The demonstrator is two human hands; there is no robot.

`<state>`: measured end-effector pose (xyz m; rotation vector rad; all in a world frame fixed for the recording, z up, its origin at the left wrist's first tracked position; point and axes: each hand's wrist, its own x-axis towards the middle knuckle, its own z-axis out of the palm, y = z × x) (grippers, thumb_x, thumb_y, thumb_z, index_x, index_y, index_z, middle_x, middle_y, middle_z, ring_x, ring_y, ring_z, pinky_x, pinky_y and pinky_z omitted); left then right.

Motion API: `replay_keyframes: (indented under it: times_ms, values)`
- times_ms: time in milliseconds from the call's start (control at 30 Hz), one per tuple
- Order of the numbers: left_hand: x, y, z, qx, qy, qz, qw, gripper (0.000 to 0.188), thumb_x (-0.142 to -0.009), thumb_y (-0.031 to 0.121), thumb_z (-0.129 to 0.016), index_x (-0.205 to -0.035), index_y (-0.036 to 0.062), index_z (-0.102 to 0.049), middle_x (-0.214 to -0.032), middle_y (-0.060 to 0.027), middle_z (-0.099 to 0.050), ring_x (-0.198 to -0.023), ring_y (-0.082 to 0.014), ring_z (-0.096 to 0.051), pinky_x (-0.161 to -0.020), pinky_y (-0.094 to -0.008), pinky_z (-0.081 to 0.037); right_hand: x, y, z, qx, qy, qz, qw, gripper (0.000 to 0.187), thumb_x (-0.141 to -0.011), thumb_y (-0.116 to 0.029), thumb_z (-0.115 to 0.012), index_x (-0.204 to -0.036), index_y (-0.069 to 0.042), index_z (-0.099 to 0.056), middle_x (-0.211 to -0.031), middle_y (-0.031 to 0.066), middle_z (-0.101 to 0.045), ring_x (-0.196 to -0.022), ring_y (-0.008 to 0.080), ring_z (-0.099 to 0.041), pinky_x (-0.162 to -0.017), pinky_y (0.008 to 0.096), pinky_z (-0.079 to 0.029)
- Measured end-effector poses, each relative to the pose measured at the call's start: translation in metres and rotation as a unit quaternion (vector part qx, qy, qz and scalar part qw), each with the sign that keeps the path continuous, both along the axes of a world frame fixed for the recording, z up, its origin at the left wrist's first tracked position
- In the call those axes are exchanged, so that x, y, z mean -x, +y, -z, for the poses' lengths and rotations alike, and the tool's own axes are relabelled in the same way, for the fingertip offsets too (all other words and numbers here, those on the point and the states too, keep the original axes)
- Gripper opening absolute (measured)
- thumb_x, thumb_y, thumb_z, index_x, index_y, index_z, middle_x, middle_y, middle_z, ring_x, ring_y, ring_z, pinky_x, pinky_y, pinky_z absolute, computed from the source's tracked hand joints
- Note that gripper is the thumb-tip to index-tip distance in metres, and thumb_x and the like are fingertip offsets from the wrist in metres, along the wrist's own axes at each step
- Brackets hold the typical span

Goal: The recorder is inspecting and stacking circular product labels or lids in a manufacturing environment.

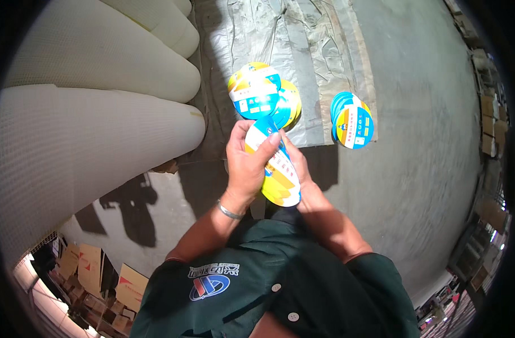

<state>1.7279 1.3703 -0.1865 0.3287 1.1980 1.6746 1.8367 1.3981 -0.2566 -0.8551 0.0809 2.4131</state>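
Note:
Both my hands are closed on a round printed card (280, 179) in blue, white and yellow, which looks bent and is held at a tilt in front of my body. My left hand (245, 169) grips its left side, with a thumb lying across the face. My right hand (298, 162) holds the opposite side, its fingers partly hidden behind the card. Whether it is one card or several together, I cannot tell. Just beyond my hands lies a loose pile of similar round cards (254, 91), glaring in the light. A second, overlapping stack of round cards (354, 127) rests to the right.
Large white mesh rolls (116, 121) lie along the left side. Wrinkled grey sheeting (305, 53) covers the surface under the cards. Concrete floor (418, 146) extends to the right. Cardboard boxes (90, 265) stand at the lower left, and more boxes (488, 124) line the far right.

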Motion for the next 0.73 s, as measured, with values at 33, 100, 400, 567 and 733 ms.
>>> replay_keyframes:
  times_ms: [33, 100, 400, 567, 733]
  values:
    - [0.011, 0.005, 0.007, 0.027, -0.002, 0.034, 0.999, 0.028, -0.086, 0.007, -0.075, -0.105, 0.0027, -0.055, -0.092, -0.0045, -0.066, -0.08, -0.0087, -0.063, -0.074, -0.0254, -0.054, -0.002, 0.013, -0.016, -0.068, -0.063, 0.006, 0.996, 0.035, -0.103, -0.032, -0.051, -0.118, -0.003, -0.062, -0.104, 0.006, -0.069, -0.089, 0.0118, -0.066, -0.08, 0.0272, -0.054]
    - [0.028, 0.004, 0.004, 0.066, -0.022, 0.088, 0.994, 0.024, -0.088, 0.007, -0.073, -0.104, 0.0018, -0.056, -0.094, -0.0042, -0.067, -0.081, -0.0081, -0.063, -0.074, -0.0248, -0.054, -0.013, 0.036, -0.04, -0.256, -0.168, -0.02, 0.952, 0.031, -0.103, -0.029, -0.051, -0.111, -0.001, -0.064, -0.097, 0.0067, -0.071, -0.078, 0.0113, -0.067, -0.071, 0.0248, -0.055]
    - [0.011, 0.002, 0.019, 0.033, -0.038, 0.024, 0.998, 0.022, -0.091, 0.01, -0.07, -0.106, 0.0024, -0.057, -0.098, -0.0051, -0.066, -0.087, -0.0093, -0.063, -0.077, -0.026, -0.053, 0.0, 0.03, -0.036, -0.118, -0.133, 0.007, 0.984, 0.032, -0.102, -0.028, -0.054, -0.109, 0.001, -0.064, -0.094, 0.0064, -0.071, -0.076, 0.0087, -0.065, -0.071, 0.0236, -0.054]
    - [0.04, 0.005, 0.007, 0.077, 0.055, 0.072, 0.993, 0.014, -0.09, 0.008, -0.071, -0.098, 0.004, -0.059, -0.085, -0.0015, -0.066, -0.072, -0.0055, -0.061, -0.065, -0.0224, -0.051, -0.013, 0.054, -0.072, -0.405, -0.273, -0.134, 0.862, 0.027, -0.099, -0.023, -0.059, -0.107, 0.003, -0.06, -0.091, 0.0061, -0.07, -0.08, 0.0059, -0.063, -0.069, 0.0219, -0.051]
    - [0.002, 0.002, 0.021, 0.065, -0.004, -0.026, 0.998, 0.02, -0.091, 0.018, -0.072, -0.097, 0.0037, -0.059, -0.09, -0.0019, -0.065, -0.082, -0.0051, -0.058, -0.076, -0.023, -0.049, -0.012, 0.04, -0.039, -0.143, -0.067, -0.022, 0.987, 0.027, -0.094, -0.024, -0.066, -0.109, -0.002, -0.061, -0.098, 0.0051, -0.07, -0.088, 0.0136, -0.067, -0.08, 0.0268, -0.053]
